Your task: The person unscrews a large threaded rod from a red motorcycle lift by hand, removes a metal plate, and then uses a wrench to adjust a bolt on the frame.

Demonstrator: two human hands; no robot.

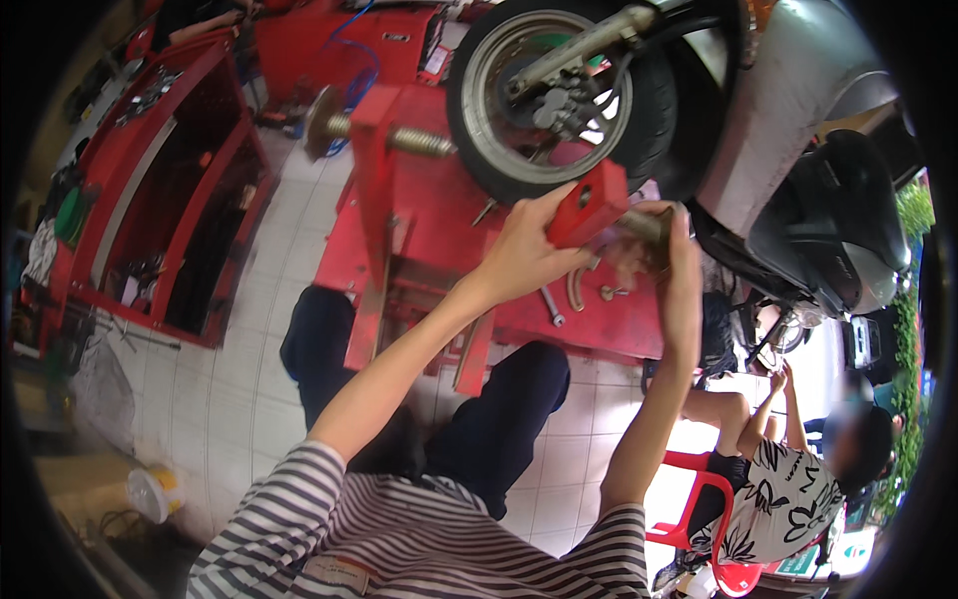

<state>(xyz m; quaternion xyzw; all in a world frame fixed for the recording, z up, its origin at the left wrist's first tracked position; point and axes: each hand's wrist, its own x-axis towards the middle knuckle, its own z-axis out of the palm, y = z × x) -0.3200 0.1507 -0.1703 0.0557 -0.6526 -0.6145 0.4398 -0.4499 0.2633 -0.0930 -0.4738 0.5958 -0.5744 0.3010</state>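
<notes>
My left hand [529,245] is closed around a red metal post [591,207] with a hole in its end, beside the front wheel [467,125] of a scooter. Just right of the post is my right hand [679,250], its fingers curled at a greyish part that is blurred and mostly hidden. Under my hands lies the red lift platform [419,225]. On it are a wrench [553,307], a curved metal piece [576,291] and a small bolt-like part [612,293]. A red bracket with a threaded clamp screw [419,141] stands left of the wheel.
An open red cabinet [165,190] stands to the left on the tiled floor [239,399]. A white bucket [156,493] is at lower left. On the right a person [783,489] sits on a red chair [699,499]. The scooter's body [798,90] rises at upper right.
</notes>
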